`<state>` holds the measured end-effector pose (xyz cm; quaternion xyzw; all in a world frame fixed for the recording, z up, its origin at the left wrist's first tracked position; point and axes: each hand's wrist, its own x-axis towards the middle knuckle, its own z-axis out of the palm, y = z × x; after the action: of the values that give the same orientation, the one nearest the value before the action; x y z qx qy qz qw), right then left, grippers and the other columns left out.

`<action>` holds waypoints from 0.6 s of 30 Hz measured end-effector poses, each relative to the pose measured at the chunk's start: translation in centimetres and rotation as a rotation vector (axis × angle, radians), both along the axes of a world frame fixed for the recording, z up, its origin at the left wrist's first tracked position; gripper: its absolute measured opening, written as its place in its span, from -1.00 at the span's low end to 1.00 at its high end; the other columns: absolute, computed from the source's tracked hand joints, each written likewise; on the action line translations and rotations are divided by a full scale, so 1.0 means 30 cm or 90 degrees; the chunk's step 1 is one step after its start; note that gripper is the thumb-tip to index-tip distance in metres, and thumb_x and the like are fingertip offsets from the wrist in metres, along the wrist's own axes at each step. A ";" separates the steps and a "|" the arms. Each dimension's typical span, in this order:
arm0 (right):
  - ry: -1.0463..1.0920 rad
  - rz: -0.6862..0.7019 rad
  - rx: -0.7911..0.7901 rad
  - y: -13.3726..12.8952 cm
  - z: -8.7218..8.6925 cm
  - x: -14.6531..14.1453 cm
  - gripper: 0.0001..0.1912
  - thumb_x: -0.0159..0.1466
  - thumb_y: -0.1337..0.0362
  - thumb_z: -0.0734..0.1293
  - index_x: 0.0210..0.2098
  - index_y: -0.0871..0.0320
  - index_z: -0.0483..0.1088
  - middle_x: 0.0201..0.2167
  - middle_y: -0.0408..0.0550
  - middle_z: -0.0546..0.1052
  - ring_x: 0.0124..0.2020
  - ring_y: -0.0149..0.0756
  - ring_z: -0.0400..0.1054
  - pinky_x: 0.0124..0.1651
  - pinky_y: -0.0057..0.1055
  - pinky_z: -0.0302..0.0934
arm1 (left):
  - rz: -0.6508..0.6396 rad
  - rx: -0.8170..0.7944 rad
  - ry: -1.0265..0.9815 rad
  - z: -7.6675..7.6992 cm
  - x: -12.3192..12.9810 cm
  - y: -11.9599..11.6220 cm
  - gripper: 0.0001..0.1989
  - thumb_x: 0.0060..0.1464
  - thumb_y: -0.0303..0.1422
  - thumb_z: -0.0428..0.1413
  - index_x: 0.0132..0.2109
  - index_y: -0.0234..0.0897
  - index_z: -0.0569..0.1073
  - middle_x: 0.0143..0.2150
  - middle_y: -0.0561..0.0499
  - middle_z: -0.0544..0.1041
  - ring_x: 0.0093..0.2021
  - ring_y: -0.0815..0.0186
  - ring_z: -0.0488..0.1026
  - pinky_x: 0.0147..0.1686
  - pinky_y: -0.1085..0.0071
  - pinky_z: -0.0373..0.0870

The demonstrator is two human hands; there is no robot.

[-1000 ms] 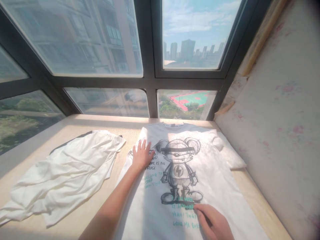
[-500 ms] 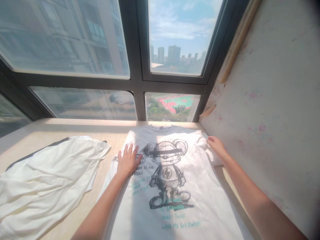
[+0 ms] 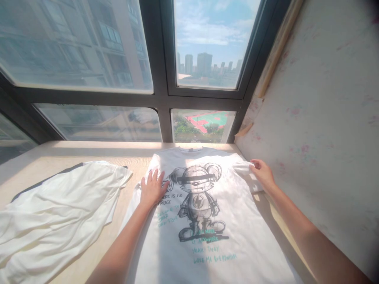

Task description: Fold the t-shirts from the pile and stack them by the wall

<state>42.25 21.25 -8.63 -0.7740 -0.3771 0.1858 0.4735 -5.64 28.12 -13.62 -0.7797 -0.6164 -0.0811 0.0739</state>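
Observation:
A white T-shirt (image 3: 237, 221) with a sketched bear print and black and green lettering lies spread out, its collar towards the window. Flat on its left chest, fingers spread, rests my left hand (image 3: 153, 187). My right hand (image 3: 263, 172) pinches the edge of the shirt's right sleeve, thumb and fingers closed on the cloth. That sleeve stretches out sideways towards the wall. The shirt's lower hem runs out of view at the bottom.
To the left lies a creased cream garment (image 3: 68, 205) with a dark edge, on the pale wooden surface (image 3: 124, 157). Dark window frames (image 3: 161, 96) rise behind. A floral papered wall (image 3: 319, 118) closes off the right side.
My right hand has moved outward to the right, drawing the bunched sleeve straighter. My left hand stays flat on the chest of the shirt.

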 end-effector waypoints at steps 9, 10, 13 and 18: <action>0.328 -0.031 -0.078 -0.007 -0.055 -0.037 -0.85 0.13 0.40 0.38 -0.27 0.12 0.40 -0.35 -0.01 0.55 -0.28 -0.22 0.52 -0.26 -0.39 0.47 | 0.007 -0.016 0.021 0.027 0.008 -0.008 -0.44 0.33 -0.09 -0.08 0.35 -0.21 0.30 0.44 -0.24 0.18 0.44 -0.15 0.06 0.29 -0.26 0.06; 0.356 -0.033 -0.093 0.010 -0.050 -0.029 -0.89 0.17 0.37 0.36 -0.28 0.13 0.39 -0.39 -0.03 0.54 -0.31 -0.23 0.52 -0.28 -0.35 0.47 | 0.007 -0.018 0.022 0.027 0.009 -0.008 -0.44 0.33 -0.09 -0.08 0.35 -0.21 0.30 0.44 -0.23 0.18 0.44 -0.15 0.06 0.29 -0.26 0.06; 0.414 -0.048 -0.139 0.063 -0.040 -0.002 -0.93 0.26 0.31 0.30 -0.24 0.14 0.37 -0.48 -0.10 0.50 -0.43 -0.24 0.51 -0.32 -0.23 0.48 | 0.011 -0.025 0.025 0.029 0.010 -0.007 -0.44 0.33 -0.09 -0.09 0.35 -0.22 0.29 0.44 -0.23 0.18 0.44 -0.14 0.06 0.30 -0.25 0.05; 0.442 -0.038 -0.141 0.126 -0.051 0.024 -0.89 0.24 0.36 0.30 -0.21 0.10 0.34 -0.54 -0.16 0.46 -0.48 -0.26 0.47 -0.34 -0.22 0.48 | 0.011 -0.027 0.021 0.032 0.010 -0.010 -0.44 0.33 -0.08 -0.10 0.36 -0.21 0.29 0.45 -0.22 0.17 0.44 -0.13 0.04 0.31 -0.23 0.04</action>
<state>42.97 25.03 -10.17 -0.7220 -0.1484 0.4636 0.4916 -5.35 27.82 -12.66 -0.7768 -0.6236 -0.0543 0.0683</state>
